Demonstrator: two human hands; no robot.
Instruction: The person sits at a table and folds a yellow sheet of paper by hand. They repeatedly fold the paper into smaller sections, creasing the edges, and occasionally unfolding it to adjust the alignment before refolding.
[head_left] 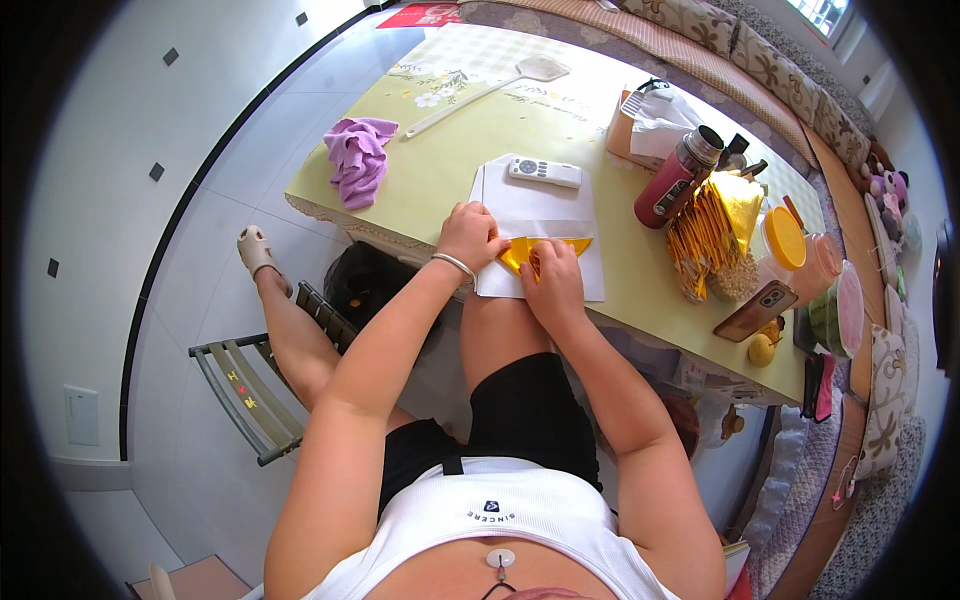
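Note:
A piece of shiny gold paper point(576, 244), partly folded, lies on a stack of white sheets point(590, 210) at the table's near edge. My left hand point(470, 235), with a bracelet at the wrist, pinches its left end. On the paper's middle, my right hand point(555, 283) is closed with its fingers bent and pressed together. My fingers cover part of the folds. Just beyond, a white remote control point(545, 173) rests on the sheets. To the right stands a thick bundle of folded gold paper pieces point(705, 235).
On the table point(480, 130) lie a purple cloth point(358, 160) and a fly swatter point(480, 95). Crowding the right side are a tissue box point(630, 125), a dark red flask point(680, 178), a yellow-lidded jar point(783, 240) and a phone point(757, 310). A folding stool point(245, 395) stands lower left.

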